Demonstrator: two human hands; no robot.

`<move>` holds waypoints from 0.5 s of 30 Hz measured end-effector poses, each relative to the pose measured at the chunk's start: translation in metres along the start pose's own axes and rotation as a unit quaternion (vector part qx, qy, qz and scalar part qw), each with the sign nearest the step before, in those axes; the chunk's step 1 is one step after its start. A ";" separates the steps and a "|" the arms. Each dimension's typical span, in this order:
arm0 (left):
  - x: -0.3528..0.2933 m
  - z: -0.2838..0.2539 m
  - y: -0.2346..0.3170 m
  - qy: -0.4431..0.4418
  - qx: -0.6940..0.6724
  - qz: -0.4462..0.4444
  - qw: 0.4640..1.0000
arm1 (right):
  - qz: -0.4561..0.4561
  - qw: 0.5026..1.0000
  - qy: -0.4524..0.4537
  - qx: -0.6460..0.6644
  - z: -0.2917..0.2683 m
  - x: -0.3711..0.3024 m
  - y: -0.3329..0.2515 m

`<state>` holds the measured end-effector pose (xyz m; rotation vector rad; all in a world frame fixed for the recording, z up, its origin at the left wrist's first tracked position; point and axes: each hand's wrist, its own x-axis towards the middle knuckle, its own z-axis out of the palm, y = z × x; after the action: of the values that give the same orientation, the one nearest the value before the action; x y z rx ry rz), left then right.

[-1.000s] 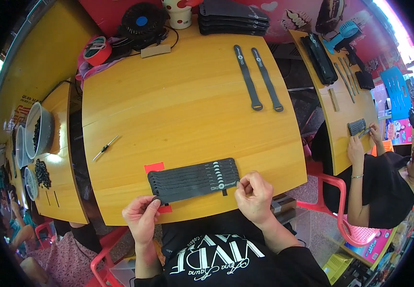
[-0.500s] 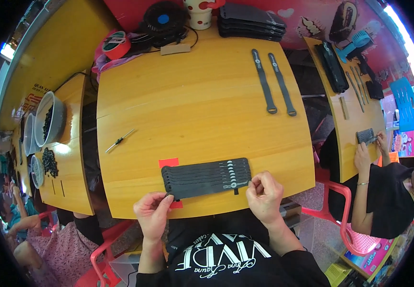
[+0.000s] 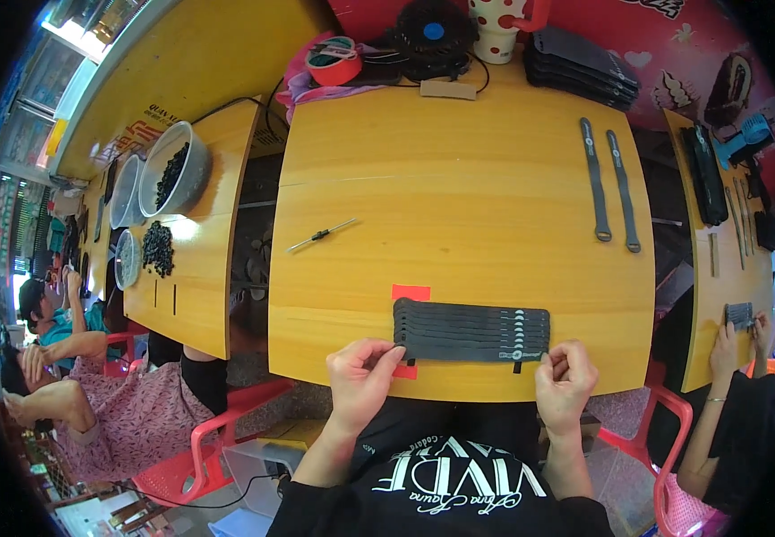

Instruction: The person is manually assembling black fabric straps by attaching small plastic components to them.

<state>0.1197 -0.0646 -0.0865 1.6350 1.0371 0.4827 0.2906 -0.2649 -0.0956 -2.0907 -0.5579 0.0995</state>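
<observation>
Both hands, left hand (image 3: pixel 362 376) and right hand (image 3: pixel 565 383), pinch the strap row (image 3: pixel 472 331) ends; beads fill the side-desk bowl (image 3: pixel 175 168).

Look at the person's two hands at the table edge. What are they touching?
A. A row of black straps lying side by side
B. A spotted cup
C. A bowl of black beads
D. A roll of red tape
A: the left hand and right hand pinch the two ends of the row of black straps on the yellow table.
</observation>
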 end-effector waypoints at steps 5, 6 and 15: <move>0.003 -0.001 0.000 0.001 0.021 -0.003 1.000 | 0.006 1.000 0.000 -0.005 0.001 0.000 -0.001; 0.004 -0.001 0.002 0.001 0.022 -0.004 1.000 | 0.006 1.000 -0.001 -0.005 0.001 0.001 -0.002; 0.009 0.001 0.004 -0.009 0.049 0.018 0.999 | -0.001 1.000 0.005 0.005 0.004 -0.001 0.002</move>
<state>0.1265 -0.0580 -0.0850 1.7434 1.0327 0.4458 0.2898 -0.2632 -0.0996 -2.0804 -0.5516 0.0900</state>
